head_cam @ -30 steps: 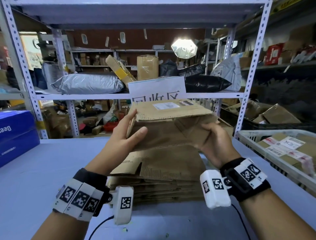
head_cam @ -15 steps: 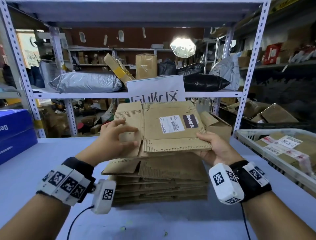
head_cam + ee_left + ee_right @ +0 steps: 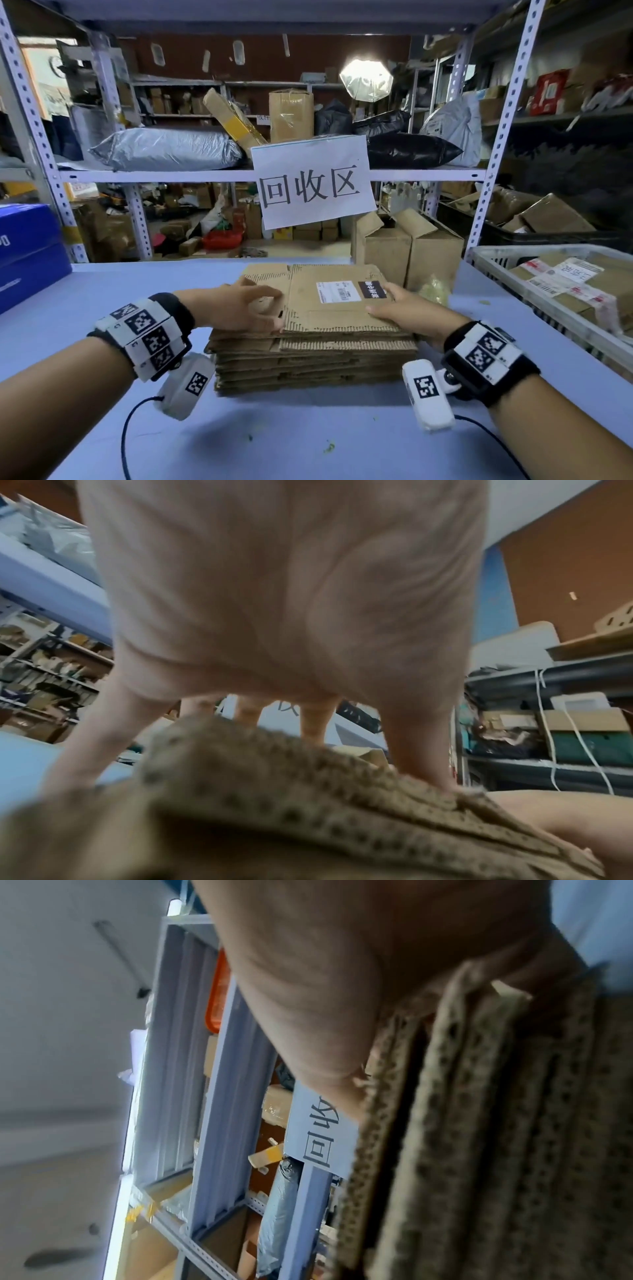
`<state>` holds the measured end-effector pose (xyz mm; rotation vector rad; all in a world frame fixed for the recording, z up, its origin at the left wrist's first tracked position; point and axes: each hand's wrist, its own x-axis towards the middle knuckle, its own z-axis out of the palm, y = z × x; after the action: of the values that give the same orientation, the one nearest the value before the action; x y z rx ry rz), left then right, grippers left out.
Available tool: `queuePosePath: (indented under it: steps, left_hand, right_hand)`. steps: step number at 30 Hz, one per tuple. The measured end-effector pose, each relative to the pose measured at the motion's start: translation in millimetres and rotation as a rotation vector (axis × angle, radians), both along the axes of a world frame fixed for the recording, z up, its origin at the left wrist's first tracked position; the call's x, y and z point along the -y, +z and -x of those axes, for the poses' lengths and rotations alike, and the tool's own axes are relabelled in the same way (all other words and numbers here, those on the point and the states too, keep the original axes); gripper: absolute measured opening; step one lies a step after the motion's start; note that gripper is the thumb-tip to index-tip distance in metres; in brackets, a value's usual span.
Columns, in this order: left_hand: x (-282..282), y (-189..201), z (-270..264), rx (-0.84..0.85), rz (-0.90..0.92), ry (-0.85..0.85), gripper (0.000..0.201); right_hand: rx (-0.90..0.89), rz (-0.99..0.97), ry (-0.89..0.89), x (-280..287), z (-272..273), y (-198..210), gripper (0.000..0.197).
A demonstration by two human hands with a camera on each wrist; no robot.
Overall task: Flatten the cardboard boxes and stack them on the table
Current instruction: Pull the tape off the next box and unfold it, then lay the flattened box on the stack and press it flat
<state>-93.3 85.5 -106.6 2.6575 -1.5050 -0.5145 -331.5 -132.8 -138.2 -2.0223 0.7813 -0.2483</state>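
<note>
A pile of flattened brown cardboard boxes (image 3: 308, 363) lies in the middle of the blue table (image 3: 308, 442). On top of it lies a flattened box (image 3: 329, 318) with a white shipping label and a black sticker. My left hand (image 3: 263, 308) is arched over its left flap, fingertips and thumb pressing down, as the left wrist view shows on the corrugated board (image 3: 308, 804). My right hand (image 3: 394, 303) lies on the box's right side, with the heel of the hand (image 3: 342, 961) at the layered cardboard edges (image 3: 479, 1123). Its fingers are hidden in the right wrist view.
A white plastic basket (image 3: 496, 260) holding taped, labelled boxes stands at the right edge. A blue carton (image 3: 27, 246) sits at the left. Two upright open cardboard boxes (image 3: 407, 246) stand just behind the pile. A paper sign (image 3: 313, 181) hangs from the shelf rail ahead.
The box was folded flat in the air between both hands, then lowered onto the pile. Both hands now rest on top of it instead of holding it up.
</note>
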Motion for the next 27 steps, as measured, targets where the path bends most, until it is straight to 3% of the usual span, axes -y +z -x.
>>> queuePosePath:
  steps: [2, 5, 10, 18, 23, 25, 27]
  left_hand:
    - [-1.9, 0.7, 4.8, 0.001, -0.129, -0.046, 0.122]
    - [-4.0, -6.0, 11.5, 0.075, -0.226, -0.069, 0.139]
    - [-2.4, -20.7, 16.1, 0.222, -0.222, -0.05, 0.142]
    - [-5.8, -13.3, -3.3, 0.286, -0.234, 0.022, 0.143]
    - [7.4, 25.6, -7.9, 0.247, -0.442, -0.02, 0.138]
    - [24.4, 56.7, -6.0, 0.232, -0.555, -0.056, 0.127]
    - [46.3, 89.0, 0.5, 0.252, -0.533, -0.107, 0.119]
  right_hand:
    - [-0.025, -0.044, 0.093, 2.0, 1.0, -1.3, 0.092]
    - [0.025, -0.061, 0.135, 1.9, 1.0, -4.5, 0.102]
    - [0.161, -0.051, 0.124, 0.2, -9.9, -14.8, 0.092]
    - [0.121, 0.047, 0.127, -4.8, -49.5, -19.0, 0.095]
    - [-0.057, 0.138, 0.173, 4.1, -52.4, 6.6, 0.077]
    - [-0.039, 0.169, 0.108, 13.1, -54.7, 22.8, 0.059]
    - [0.062, 0.18, -0.012, 27.2, -59.1, 41.0, 0.035]
